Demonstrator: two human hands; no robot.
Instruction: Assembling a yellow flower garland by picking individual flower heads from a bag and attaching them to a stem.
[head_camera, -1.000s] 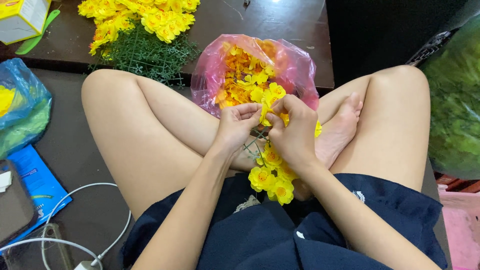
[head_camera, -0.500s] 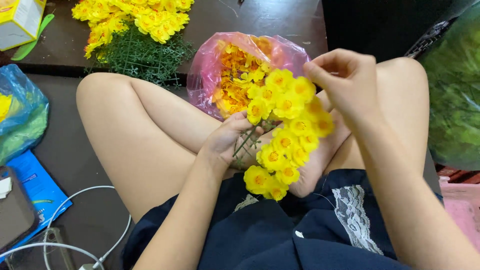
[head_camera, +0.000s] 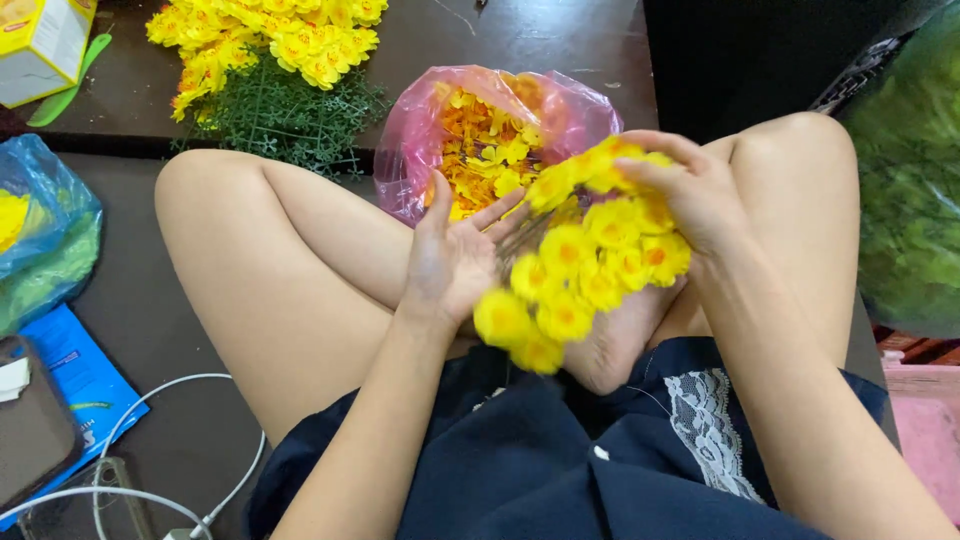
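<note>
Here the left hand is spread open, its palm against the green stems of the yellow flower bunch, which the right hand pinches from above, over the lap. Earlier the left hand gripped the stems. The pink bag holds loose yellow flowers.

Knees flank both sides, pink bag blocks ahead — bare floor left w/ cable.

A home floor workspace: bagged fake flowers, charger cable, cross-legged sitter.
</note>
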